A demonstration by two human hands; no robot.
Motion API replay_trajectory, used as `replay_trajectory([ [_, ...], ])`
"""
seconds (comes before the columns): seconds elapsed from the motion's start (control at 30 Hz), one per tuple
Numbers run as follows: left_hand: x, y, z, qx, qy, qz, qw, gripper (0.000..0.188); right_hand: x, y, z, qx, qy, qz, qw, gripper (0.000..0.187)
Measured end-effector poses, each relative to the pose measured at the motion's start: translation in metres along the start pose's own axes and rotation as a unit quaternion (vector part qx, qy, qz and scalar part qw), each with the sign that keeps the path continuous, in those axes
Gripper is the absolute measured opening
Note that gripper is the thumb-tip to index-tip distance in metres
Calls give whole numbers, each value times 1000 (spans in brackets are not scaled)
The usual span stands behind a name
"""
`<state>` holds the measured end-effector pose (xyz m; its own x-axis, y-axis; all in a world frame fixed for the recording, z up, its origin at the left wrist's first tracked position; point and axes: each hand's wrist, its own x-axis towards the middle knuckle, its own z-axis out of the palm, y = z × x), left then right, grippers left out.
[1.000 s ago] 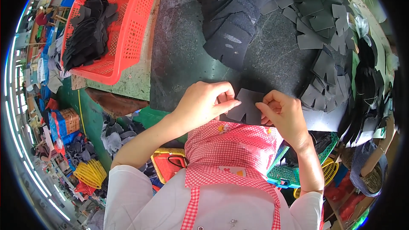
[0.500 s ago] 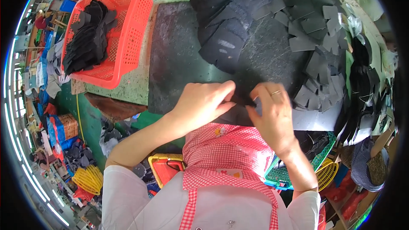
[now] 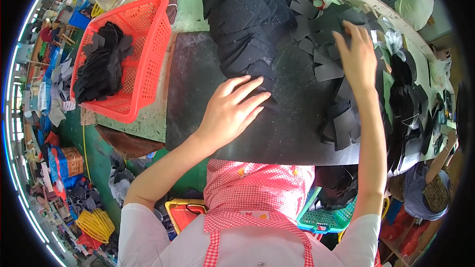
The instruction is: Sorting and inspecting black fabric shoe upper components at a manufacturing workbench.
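Across the mat (image 3: 195, 99), the left hand (image 3: 231, 110) has gone to the stack (image 3: 247, 22), the right hand (image 3: 359, 59) over loose pieces (image 3: 328, 70), fingers of both apart, seemingly between pieces

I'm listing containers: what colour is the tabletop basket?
The perforated basket is red, clearest in head view.

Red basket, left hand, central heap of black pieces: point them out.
Red basket (image 3: 154, 52), head view: on its right wall.
Left hand (image 3: 228, 110), head view: on its back.
Central heap of black pieces (image 3: 250, 24), head view: on its middle.
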<state>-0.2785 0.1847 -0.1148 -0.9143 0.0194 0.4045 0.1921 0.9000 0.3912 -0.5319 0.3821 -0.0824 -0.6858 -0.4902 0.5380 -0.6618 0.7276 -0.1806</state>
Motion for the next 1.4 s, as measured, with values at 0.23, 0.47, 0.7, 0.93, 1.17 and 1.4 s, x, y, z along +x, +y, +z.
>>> replay_trajectory([
  [0.23, 11, -13, -6, -487, 131, -295, 811, 24, 12, 7, 34, -16, -95, -4, 995, 21],
  [0.47, -1, 10, 12, -48, 91, -71, 992, 25, -16, -24, -33, 564, -128, 241, 779, 20],
  [0.7, 21, -4, 12, -516, 241, -337, 750, 23, -86, -78, -21, 584, -407, 172, 681, 16],
  [0.93, -40, 32, -7, -164, -49, -16, 985, 45, -85, -68, -33, 486, -278, 278, 780, 12],
  [1.17, -31, 27, -13, -410, -92, -308, 854, 20, -114, -103, -52, 551, -386, 259, 694, 14],
  [1.4, -36, 21, -19, -327, -187, -332, 865, 22, -118, -100, -56, 409, -485, 278, 721, 16],
])
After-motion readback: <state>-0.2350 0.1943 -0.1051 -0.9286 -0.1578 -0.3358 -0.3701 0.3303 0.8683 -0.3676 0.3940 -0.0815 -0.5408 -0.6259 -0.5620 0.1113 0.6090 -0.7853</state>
